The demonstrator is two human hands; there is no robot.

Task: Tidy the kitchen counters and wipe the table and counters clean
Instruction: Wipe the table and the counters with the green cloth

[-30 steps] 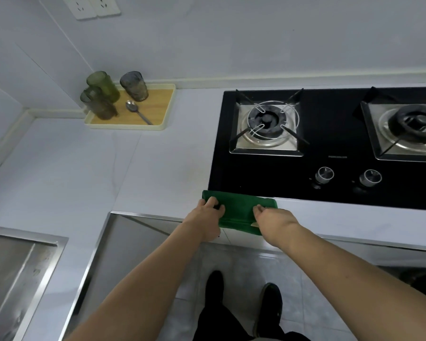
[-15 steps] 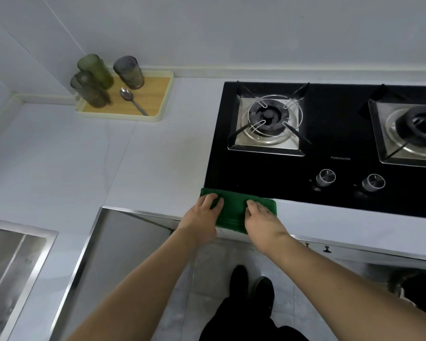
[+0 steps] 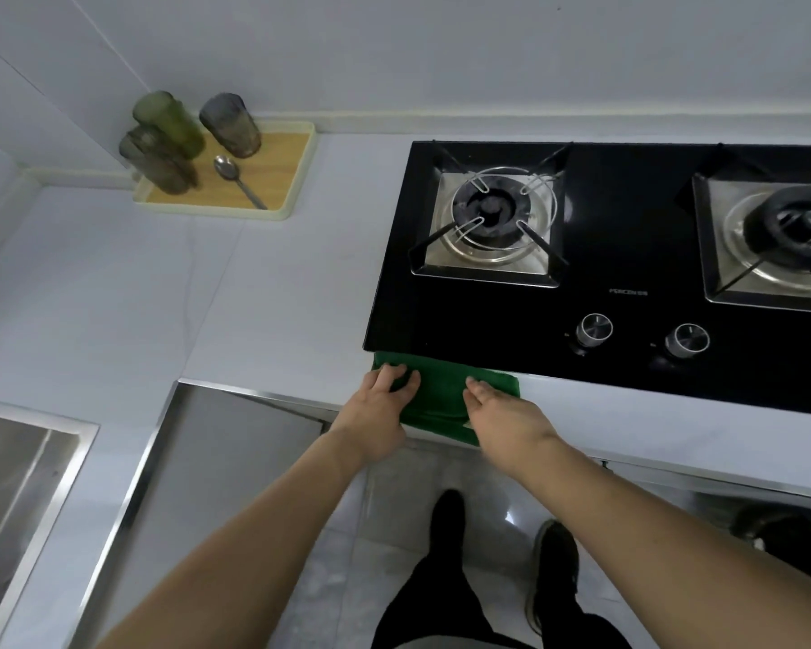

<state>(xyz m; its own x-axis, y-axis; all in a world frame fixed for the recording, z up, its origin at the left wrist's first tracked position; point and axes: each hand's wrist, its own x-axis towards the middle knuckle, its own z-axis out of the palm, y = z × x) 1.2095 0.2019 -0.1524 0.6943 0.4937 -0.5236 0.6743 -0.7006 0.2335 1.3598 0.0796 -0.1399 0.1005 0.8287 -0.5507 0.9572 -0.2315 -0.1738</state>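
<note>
Head view
Cloth: a green cloth (image 3: 443, 398), soft and folded to a rectangle, lies on the front edge of the white counter (image 3: 235, 302), touching the near rim of the glossy black stove (image 3: 628, 255).
Left hand: the left hand (image 3: 378, 414) rests on the cloth's left end, fingers slightly bent, gripping nothing.
Right hand: the right hand (image 3: 502, 412) presses the right end with straight fingers.
Hidden: both hands cover the cloth's ends; the stove's right burner is cut off.
Tray: a wood-floored tray (image 3: 272, 180) holds tinted glasses (image 3: 183, 133) and a steel spoon (image 3: 237, 180).
</note>
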